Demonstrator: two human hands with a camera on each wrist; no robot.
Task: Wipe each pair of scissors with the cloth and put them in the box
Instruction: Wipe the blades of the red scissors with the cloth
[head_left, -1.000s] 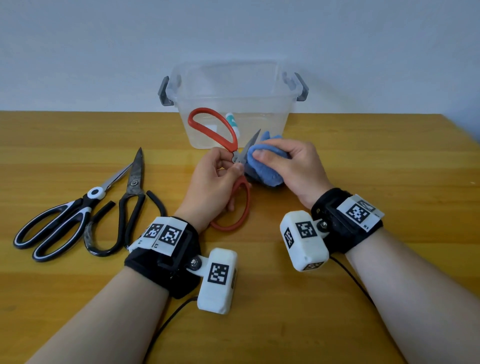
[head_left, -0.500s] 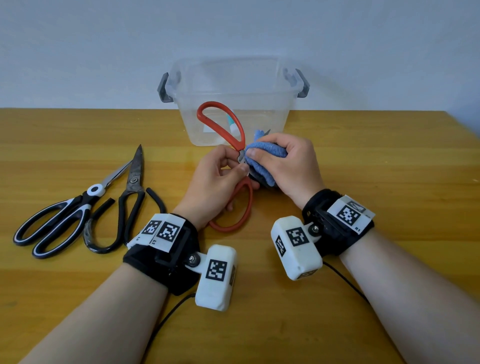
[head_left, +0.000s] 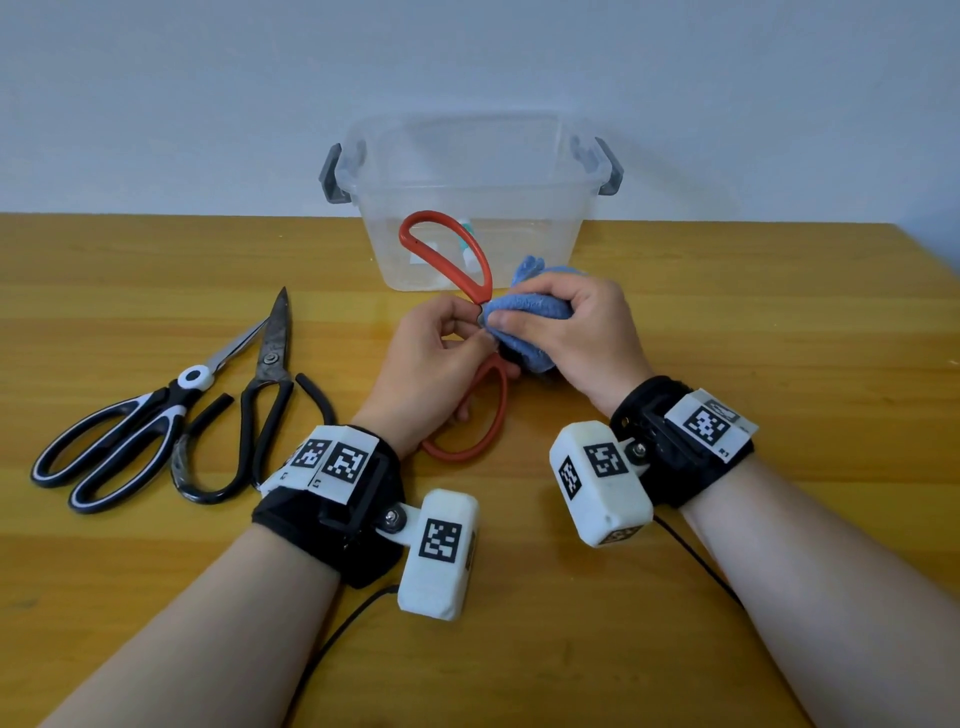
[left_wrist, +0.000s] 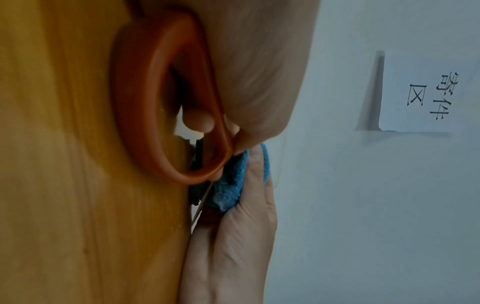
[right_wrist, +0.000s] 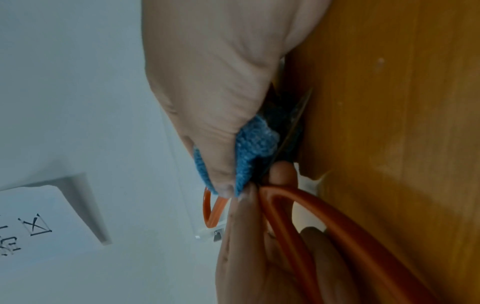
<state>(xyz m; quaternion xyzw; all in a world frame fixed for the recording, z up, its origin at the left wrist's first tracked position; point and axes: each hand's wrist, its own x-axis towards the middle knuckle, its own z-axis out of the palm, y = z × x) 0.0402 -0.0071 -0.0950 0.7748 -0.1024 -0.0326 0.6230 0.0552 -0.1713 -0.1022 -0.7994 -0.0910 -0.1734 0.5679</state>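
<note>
— Red-handled scissors sit in your left hand: your fingers curl round them near the pivot, with one handle loop up in front of the clear plastic box and the other low by your wrist, over the wooden table.

— And my right hand?

— Your right hand has its fingers and thumb closed on the bunched blue cloth, which is wrapped over the blades, so the blades are hidden from the head camera. From your left wrist, a thin strip of blade edge shows beside the cloth, and the red loop lies close above the table.

— Where are the other pairs?

— You have two lying on the table to your left, well apart from the box: the black-and-white scissors furthest left, and the black-handled metal shears just beside them, blades crossing near the tips. Inside the box you can see something with teal and white on it, too hidden to name.
</note>
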